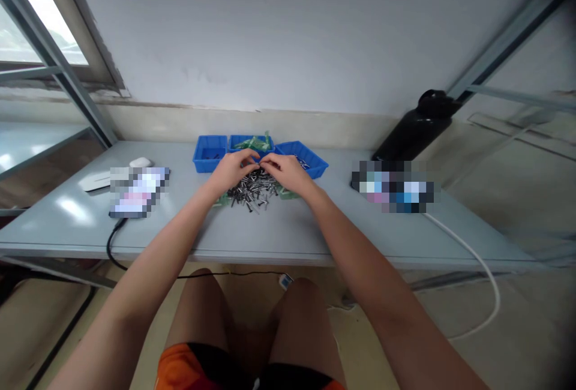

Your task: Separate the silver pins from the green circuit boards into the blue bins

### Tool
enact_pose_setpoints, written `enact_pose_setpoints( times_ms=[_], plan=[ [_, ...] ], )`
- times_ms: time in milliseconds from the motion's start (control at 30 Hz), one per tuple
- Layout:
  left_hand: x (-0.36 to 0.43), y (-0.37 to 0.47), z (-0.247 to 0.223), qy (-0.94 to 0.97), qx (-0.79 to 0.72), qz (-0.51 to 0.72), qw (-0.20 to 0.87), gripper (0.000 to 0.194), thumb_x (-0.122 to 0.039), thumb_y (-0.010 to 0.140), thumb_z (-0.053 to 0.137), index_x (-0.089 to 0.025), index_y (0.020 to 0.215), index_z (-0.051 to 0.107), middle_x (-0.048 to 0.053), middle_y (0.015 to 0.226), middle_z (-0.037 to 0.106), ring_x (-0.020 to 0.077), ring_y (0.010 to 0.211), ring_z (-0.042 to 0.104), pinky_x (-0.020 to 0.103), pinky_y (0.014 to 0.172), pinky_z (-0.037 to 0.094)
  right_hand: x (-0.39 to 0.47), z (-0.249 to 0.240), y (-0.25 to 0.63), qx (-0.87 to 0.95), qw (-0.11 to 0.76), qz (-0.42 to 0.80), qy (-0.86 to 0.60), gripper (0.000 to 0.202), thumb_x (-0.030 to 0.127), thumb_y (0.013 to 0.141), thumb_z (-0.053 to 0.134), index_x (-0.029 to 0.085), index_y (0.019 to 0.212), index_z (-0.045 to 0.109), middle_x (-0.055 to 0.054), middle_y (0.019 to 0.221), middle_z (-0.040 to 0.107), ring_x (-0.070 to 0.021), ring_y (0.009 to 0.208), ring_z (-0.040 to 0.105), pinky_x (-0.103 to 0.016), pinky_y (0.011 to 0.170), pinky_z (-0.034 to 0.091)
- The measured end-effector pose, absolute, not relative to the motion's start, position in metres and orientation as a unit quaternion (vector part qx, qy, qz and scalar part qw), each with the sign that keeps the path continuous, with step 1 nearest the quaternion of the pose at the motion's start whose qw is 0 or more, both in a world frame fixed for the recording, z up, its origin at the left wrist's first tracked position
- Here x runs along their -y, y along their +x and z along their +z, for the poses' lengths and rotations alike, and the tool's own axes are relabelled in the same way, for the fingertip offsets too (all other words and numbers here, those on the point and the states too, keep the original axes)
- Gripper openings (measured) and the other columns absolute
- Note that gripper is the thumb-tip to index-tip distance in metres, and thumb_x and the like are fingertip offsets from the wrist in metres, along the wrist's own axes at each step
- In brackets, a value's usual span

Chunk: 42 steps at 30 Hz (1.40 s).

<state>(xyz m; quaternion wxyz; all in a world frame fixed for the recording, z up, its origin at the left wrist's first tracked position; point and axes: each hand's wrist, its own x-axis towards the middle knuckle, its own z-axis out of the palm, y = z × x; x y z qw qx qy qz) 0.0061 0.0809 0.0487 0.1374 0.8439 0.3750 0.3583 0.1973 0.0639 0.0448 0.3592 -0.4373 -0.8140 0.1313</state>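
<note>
Both hands meet over a pile of small metal screws point(252, 191) on the grey table. My left hand point(233, 169) has its fingers closed in a pinch, and what they hold is too small to name. Close beside it, my right hand point(286, 170) pinches too, its fingertips at the same spot. Behind the hands stand a left blue bin point(210, 165) with a few dark pieces, a middle blue bin point(234, 144) with green plastic wrapping point(255, 143), and an angled right blue bin point(317, 168) holding some screws. More green plastic lies under the pile's edges.
A phone point(138, 193) with a black cable and a white case point(140, 162) lie on the left of the table point(270, 237). At the right are a black bottle point(411, 132), a blurred-out device point(391, 189) and a white cable point(483, 267). A wall rises behind.
</note>
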Motion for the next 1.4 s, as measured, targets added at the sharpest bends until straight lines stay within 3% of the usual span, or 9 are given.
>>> enact_pose_setpoints(
  times_ms=[267, 933, 1233, 1400],
  plan=[
    [-0.083, 0.002, 0.048, 0.838, -0.381, 0.377, 0.101, 0.012, -0.024, 0.086, 0.06, -0.017, 0.091, 0.068, 0.005, 0.09, 0.07, 0.0144, 0.075, 0.061, 0.027, 0.074, 0.048, -0.065, 0.044, 0.2, 0.79, 0.385, 0.143, -0.454, 0.02, 0.032, 0.089, 0.048, 0.019, 0.088, 0.064, -0.003, 0.074, 0.067, -0.0147, 0.064, 0.057, -0.027, 0.063, 0.04],
    [-0.083, 0.004, 0.049, 0.845, -0.353, 0.395, 0.078, 0.011, -0.02, 0.086, 0.06, -0.017, 0.092, 0.069, 0.005, 0.09, 0.07, 0.0153, 0.08, 0.064, 0.028, 0.077, 0.05, -0.067, 0.039, 0.198, 0.802, 0.373, 0.157, -0.439, 0.016, 0.031, 0.085, 0.055, 0.019, 0.088, 0.065, 0.0, 0.069, 0.063, -0.0126, 0.062, 0.053, -0.025, 0.061, 0.037],
    [-0.071, 0.009, 0.054, 0.826, -0.351, 0.415, 0.152, 0.01, -0.021, 0.084, 0.055, -0.014, 0.087, 0.062, 0.005, 0.089, 0.069, 0.0147, 0.083, 0.063, 0.023, 0.067, 0.051, -0.065, 0.04, 0.197, 0.812, 0.354, 0.155, -0.437, 0.021, 0.034, 0.088, 0.051, 0.019, 0.088, 0.065, 0.002, 0.062, 0.056, -0.0113, 0.056, 0.046, -0.025, 0.058, 0.033],
    [-0.073, 0.007, 0.053, 0.826, -0.361, 0.414, 0.129, 0.008, -0.023, 0.083, 0.057, -0.015, 0.084, 0.059, 0.003, 0.079, 0.066, 0.0129, 0.073, 0.061, 0.024, 0.065, 0.049, -0.066, 0.041, 0.196, 0.797, 0.378, 0.173, -0.439, 0.023, 0.037, 0.088, 0.051, 0.019, 0.085, 0.065, 0.001, 0.065, 0.059, -0.0116, 0.057, 0.048, -0.025, 0.058, 0.035]
  ],
)
